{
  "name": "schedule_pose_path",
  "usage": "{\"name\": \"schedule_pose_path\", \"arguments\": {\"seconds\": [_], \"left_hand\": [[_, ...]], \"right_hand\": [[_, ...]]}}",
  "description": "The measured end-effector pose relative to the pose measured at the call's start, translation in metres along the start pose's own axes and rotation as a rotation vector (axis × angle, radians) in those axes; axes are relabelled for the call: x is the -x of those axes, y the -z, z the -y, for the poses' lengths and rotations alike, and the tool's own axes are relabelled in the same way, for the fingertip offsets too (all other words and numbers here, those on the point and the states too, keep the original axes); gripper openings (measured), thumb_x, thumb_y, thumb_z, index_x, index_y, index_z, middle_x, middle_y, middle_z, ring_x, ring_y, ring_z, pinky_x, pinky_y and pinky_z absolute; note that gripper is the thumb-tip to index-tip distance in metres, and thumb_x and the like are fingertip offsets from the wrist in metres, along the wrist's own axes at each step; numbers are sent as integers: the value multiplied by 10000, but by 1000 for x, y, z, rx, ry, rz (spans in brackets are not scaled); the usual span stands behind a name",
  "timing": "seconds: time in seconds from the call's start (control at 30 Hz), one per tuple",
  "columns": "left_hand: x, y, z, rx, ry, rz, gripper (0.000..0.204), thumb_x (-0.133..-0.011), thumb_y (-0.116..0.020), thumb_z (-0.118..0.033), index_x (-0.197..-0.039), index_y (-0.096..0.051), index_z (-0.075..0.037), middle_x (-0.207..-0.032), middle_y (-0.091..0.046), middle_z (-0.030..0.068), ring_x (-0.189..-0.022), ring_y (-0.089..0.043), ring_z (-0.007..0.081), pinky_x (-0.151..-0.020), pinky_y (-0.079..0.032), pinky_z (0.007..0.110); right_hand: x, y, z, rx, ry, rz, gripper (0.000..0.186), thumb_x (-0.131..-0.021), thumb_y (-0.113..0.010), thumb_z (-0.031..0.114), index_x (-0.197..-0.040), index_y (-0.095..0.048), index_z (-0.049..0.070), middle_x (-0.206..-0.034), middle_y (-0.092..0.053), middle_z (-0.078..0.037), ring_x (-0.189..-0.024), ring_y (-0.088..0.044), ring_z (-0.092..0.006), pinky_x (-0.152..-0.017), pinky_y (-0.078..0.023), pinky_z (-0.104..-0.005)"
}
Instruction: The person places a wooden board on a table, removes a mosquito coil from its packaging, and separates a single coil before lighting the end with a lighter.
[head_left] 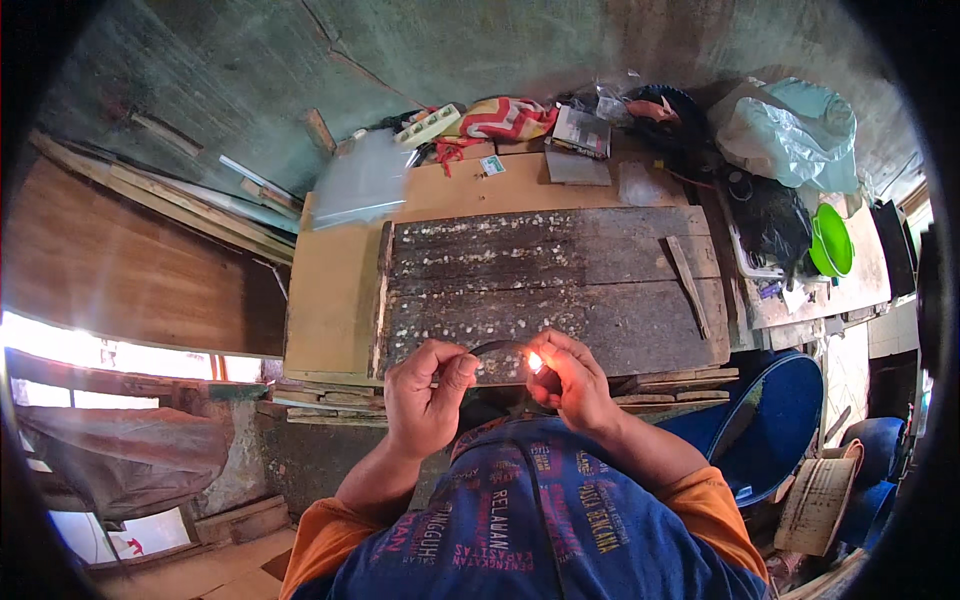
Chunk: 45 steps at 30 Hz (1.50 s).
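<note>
A thin dark strip (502,347) arches between my two hands, just over the near edge of a dark wooden board (640,250). My left hand (428,390) pinches the strip's left end between thumb and fingers. At its other end a small bright flame (536,361) burns, right by the fingers of my right hand (570,385). That hand is closed around what looks like a lit lighter, its body mostly hidden by my fingers. Whether the right fingers also grip the strip I cannot tell. Whitish spots in rows cover the board's left part.
A loose wooden stick (687,287) lies on the board's right side. Behind are a power strip (428,125), a red patterned cloth (505,118) and plastic sheets (360,185). To the right stand a green bowl (831,241) and a large blue drum (770,425).
</note>
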<state>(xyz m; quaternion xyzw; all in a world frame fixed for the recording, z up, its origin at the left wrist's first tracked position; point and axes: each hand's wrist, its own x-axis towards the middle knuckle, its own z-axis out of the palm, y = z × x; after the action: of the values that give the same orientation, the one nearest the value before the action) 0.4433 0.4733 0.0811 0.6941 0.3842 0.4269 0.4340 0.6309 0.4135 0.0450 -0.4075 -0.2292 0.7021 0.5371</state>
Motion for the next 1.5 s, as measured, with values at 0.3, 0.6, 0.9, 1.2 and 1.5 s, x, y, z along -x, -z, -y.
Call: {"name": "schedule_pose_path", "arguments": {"seconds": [0.3,0.6,0.9,1.2,1.5], "left_hand": [[2,3,1,-3,1,22,152,-907,-627,-139,-850,-612,1,-681,-614,54,-597,-593,97,-525,-441,235],[2,3,-1,19,-5,7,147,-907,-627,-134,-850,-615,1,-677,-616,51,-592,-585,90,-530,-442,232],[4,9,3,-11,-9,59,146,-940,-571,-114,-913,-575,29,-748,-634,66,-636,-586,84,-595,-470,215],[1,9,1,-23,-15,73,155,-942,-571,-126,-924,-574,28,-748,-638,65,-637,-588,80,-589,-472,217],[-2,4,0,59,7,-13,160,-901,-636,-146,-852,-615,5,-665,-611,53,-597,-605,98,-530,-459,238]], "right_hand": [[0,-6,-1,19,45,-14,259,-989,-390,282,-892,-512,75,-637,-490,-17,-473,-379,-48,-401,-254,-186],[1,-1,-3,4,9,28,214,-969,-423,263,-932,-549,94,-715,-511,6,-577,-437,-55,-502,-324,-201],[1,-4,-2,3,8,19,209,-968,-427,260,-935,-551,95,-704,-511,7,-562,-432,-56,-493,-320,-202],[1,-6,1,-32,-17,-9,197,-967,-439,252,-940,-555,94,-710,-479,21,-561,-417,-61,-498,-320,-200],[-3,-6,2,-9,-14,-10,192,-970,-440,259,-951,-554,106,-728,-463,16,-582,-426,-76,-516,-337,-209]]}}
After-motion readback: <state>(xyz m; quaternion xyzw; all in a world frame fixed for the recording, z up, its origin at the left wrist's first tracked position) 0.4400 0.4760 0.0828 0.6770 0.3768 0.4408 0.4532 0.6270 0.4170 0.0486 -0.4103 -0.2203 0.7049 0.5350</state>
